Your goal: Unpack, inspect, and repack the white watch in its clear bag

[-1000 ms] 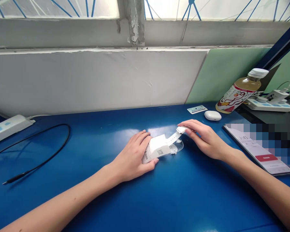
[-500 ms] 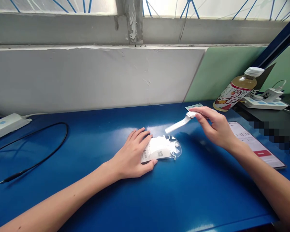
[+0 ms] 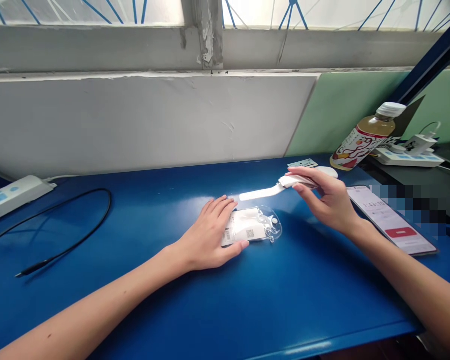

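My left hand point(image 3: 210, 237) lies flat with its fingers stretched out, over the left end of a clear plastic pouch point(image 3: 244, 227) on the blue table. Inside the pouch is a white insert with printed codes, and a snap button sits at its clear right end. Above and to the right, my right hand point(image 3: 324, 200) pinches a white strap-like item point(image 3: 260, 193) between thumb and fingers. Its long flat band points left toward the pouch, and a rounded white end shows beyond the fingers. The middle of this item is hidden by my hand, so its exact kind is unclear.
A phone point(image 3: 393, 220) with a lit screen lies right of my right hand. Behind it stand a drink bottle point(image 3: 365, 137) and a power strip point(image 3: 408, 157). A small card point(image 3: 303, 163) lies near the wall. At left are another power strip point(image 3: 17, 197) and a black cable point(image 3: 78, 242).
My right hand has moved slightly left with the white strap-like item, which now lies more level and shows its rounded end. My left hand stays on the pouch. The view has shifted a little.
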Demonstrator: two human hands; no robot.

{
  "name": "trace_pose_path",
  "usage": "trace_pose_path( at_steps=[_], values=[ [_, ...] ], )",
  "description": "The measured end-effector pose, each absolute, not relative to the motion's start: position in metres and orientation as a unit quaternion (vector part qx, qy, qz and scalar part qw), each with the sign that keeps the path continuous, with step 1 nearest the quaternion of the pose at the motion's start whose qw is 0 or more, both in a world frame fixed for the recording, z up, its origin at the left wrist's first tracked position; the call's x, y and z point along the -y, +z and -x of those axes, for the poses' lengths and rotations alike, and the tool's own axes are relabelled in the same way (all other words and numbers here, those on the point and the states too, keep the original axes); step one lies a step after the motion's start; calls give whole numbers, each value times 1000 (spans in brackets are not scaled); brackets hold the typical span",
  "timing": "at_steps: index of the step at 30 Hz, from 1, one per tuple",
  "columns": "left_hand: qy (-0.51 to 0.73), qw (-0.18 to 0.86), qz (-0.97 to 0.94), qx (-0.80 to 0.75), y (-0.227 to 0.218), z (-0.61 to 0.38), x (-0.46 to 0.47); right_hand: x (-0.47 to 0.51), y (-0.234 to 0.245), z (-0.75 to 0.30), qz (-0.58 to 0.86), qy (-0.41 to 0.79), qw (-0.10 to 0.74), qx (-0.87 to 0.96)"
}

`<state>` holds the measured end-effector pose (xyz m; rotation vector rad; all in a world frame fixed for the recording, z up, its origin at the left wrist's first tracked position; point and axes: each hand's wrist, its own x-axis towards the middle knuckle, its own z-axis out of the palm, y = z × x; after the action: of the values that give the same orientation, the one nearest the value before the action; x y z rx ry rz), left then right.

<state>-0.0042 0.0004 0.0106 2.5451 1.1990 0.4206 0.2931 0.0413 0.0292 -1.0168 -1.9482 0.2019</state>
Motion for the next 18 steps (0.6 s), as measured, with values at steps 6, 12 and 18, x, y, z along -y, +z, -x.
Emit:
trace_pose_path(
  at_steps=[6, 12, 18],
  values=[
    [172, 167, -878, -414, 15, 3, -2, -36, 27, -287, 398, 183, 455, 776],
    [198, 187, -850, -451, 16, 3, -2, -37, 30, -286, 400, 230, 488, 741],
    [230, 188, -844, -446, 23, -1, -3, -27, 42, -271, 369, 270, 515, 725]
  ],
)
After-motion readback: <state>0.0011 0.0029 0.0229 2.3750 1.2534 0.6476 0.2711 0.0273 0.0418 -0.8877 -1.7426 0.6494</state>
